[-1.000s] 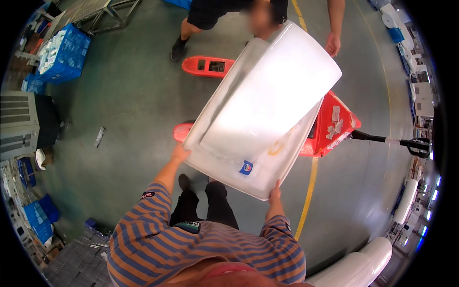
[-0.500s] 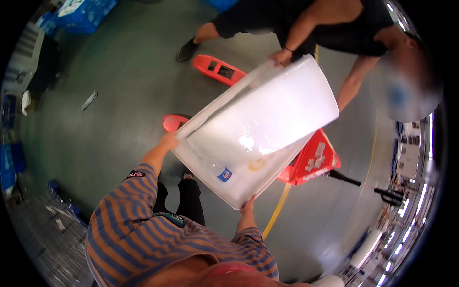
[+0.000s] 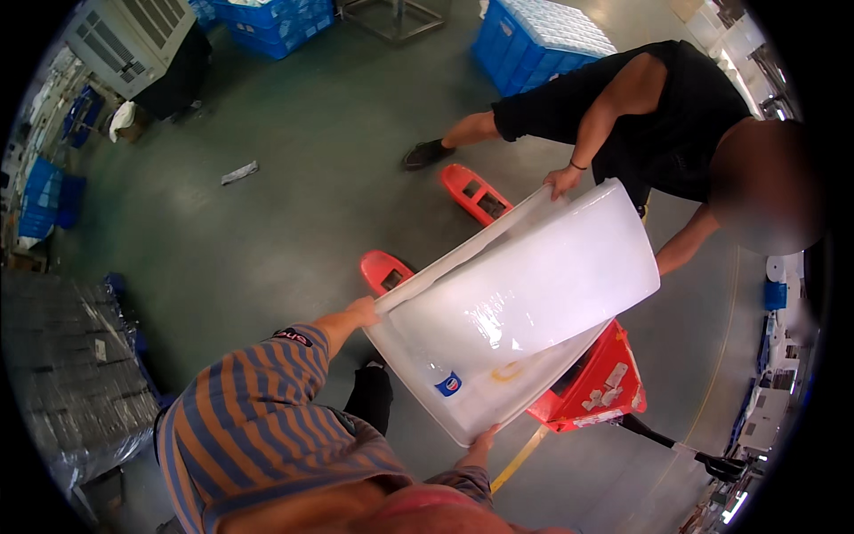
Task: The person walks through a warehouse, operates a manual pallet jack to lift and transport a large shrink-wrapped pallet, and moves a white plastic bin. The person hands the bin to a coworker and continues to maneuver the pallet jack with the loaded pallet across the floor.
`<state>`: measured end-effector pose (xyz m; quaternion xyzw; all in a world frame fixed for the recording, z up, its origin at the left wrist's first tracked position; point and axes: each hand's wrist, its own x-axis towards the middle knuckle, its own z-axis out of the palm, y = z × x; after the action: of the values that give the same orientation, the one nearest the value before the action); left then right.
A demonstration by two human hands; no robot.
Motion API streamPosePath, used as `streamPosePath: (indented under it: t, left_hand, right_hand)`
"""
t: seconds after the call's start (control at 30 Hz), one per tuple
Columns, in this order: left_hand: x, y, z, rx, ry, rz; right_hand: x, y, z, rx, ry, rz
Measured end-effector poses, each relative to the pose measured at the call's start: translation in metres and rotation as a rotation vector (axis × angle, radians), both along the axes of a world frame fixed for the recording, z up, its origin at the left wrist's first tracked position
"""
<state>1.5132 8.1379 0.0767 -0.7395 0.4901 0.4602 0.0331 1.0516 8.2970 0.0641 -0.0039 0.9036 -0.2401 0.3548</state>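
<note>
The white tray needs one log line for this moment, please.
white tray: over red pallet truck, bears curved white piece; left hand: holds left corner; right hand: holds near corner; co-worker's hand: far end

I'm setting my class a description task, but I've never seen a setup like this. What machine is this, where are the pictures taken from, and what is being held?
No robot here: these are a person's bare hands. Every picture comes from one wide camera on that person's head, looking down, so straight edges bend near the rim.

The left hand and right hand hold the near end of a white tray. In it lies a bulky, shiny white piece. A co-worker's hand grips the far end.

Below is a red pallet truck on the grey-green floor; whether the tray touches it, I cannot tell. A pale strip also lies on the floor.
</note>
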Motion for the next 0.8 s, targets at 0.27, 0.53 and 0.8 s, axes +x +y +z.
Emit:
streamPosePath:
  t: [0.27, 0.53, 0.8]
  left_hand:
    - [0.033, 0.028, 0.001, -0.107, -0.023, 0.159]
    - [0.104, 0.023, 0.005, -0.032, 0.018, 0.37]
    - [0.221, 0.016, -0.022, -0.031, -0.08, 0.378]
  right_hand:
    - [0.004, -0.04, -0.009, 0.075, 0.083, 0.332]
    - [0.073, -0.084, -0.007, 0.137, 0.202, 0.518]
    - [0.202, -0.075, -0.003, 0.235, 0.188, 0.387]
